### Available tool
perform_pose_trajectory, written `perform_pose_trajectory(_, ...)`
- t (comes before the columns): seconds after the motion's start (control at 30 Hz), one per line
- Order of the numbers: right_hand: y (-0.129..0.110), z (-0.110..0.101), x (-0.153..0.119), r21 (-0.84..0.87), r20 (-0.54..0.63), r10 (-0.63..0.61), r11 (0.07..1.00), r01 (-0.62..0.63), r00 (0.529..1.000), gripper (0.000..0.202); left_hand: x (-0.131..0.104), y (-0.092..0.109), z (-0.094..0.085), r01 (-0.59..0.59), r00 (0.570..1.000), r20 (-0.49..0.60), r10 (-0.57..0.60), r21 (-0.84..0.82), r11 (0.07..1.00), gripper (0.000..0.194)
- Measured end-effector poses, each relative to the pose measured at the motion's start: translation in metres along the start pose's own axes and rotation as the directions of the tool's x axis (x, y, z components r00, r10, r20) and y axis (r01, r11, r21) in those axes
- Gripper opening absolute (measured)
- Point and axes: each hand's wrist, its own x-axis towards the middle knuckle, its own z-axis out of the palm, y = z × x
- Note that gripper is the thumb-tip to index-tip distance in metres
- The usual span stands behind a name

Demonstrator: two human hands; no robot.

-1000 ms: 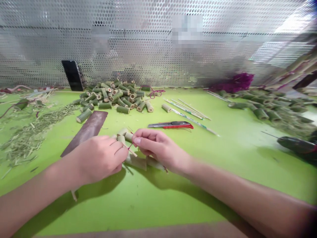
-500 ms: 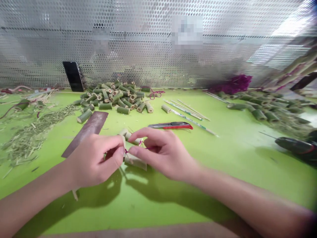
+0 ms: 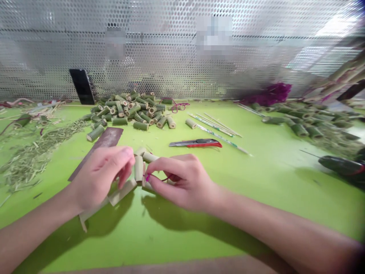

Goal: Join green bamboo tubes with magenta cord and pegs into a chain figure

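My right hand pinches a thin magenta string between thumb and forefinger. A dark stretch of that string curves back under its palm. Close by the fingertips stands a pale, peeled bamboo piece, with another bamboo piece behind it. More of these short tubes are partly covered by the right fingers. My left hand is curled to the left of them, thumb near the forefinger; whether it holds anything is hidden. Below its fingers lies a slanting peeled bamboo piece, and a thin stick pokes out beneath the wrist.
A red utility knife lies beyond my hands, with wrapped sticks behind it. Cut bamboo pieces are heaped at the back near a propped phone. A brown strip and shavings lie left; a drill lies right.
My left hand has drawn back up and left from the string, baring the bamboo pieces between the hands. My right hand stays nearly in place, still pinching the string.
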Motion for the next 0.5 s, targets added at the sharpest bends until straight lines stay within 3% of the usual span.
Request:
perform_pose_trajectory(0.07, 0.001, 0.0, 0.0, -0.014, -0.02, -0.045, 0.999, 0.045, 0.999, 0.012, 0.001, -0.002, 0.0, 0.089, 0.996, 0.025, -0.087, -0.086, 0.992, 0.037)
perform_pose_trajectory(0.13, 0.004, 0.001, -0.001, -0.016, -0.048, -0.12, 0.993, 0.119, 0.992, 0.008, 0.003, -0.001, 0.001, 0.191, 0.977, 0.122, -0.174, -0.147, 0.97, 0.027)
perform_pose_trajectory(0.23, 0.009, 0.001, -0.002, -0.026, -0.067, -0.217, 0.976, 0.216, 0.974, 0.006, 0.004, 0.002, 0.002, 0.306, 0.932, 0.258, -0.255, -0.183, 0.934, 0.027)
perform_pose_trajectory(0.33, 0.011, 0.001, -0.003, -0.067, -0.036, -0.281, 0.958, 0.278, 0.959, 0.008, 0.007, 0.0, -0.001, 0.332, 0.895, 0.355, -0.269, -0.128, 0.935, 0.03)
perform_pose_trajectory(0.5, 0.009, -0.001, -0.003, -0.247, -0.014, -0.398, 0.89, 0.382, 0.917, 0.011, 0.009, -0.006, -0.003, 0.34, 0.899, 0.327, -0.293, -0.097, 0.935, 0.04)
